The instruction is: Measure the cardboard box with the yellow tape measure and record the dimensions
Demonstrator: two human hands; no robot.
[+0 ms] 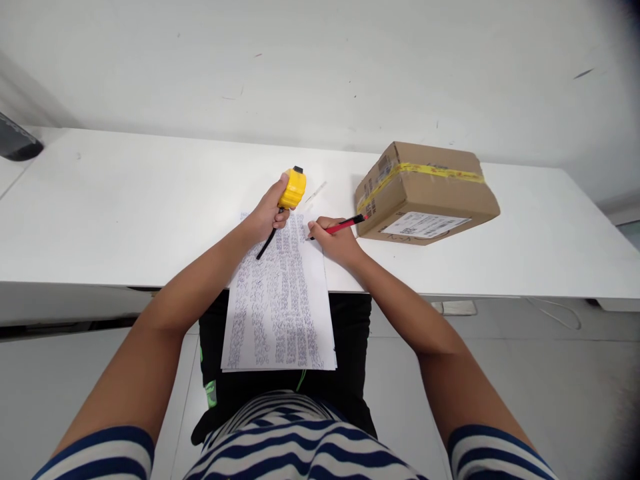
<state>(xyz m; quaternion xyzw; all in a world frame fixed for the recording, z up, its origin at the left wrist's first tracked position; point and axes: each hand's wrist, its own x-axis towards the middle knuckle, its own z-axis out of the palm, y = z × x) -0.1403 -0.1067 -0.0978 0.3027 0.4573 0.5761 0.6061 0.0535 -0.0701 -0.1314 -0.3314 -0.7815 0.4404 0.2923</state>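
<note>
My left hand (271, 212) is closed around a yellow tape measure (293, 189), whose black wrist strap (266, 245) hangs down over the paper. In my right hand (339, 241) is a red and black pen (345, 225), its tip near the upper right part of the sheet. The paper (280, 333) is covered in columns of dense blue handwriting, and its lower half juts past the table's front edge over my lap. More than one sheet seems stacked there.
A taped cardboard box (435, 193) with a white label stands right of my right hand. Behind the paper lies a thin clear strip (316, 192). The white table (125, 207) meets a wall at the back. A dark cylindrical object (17, 140) is at the far left.
</note>
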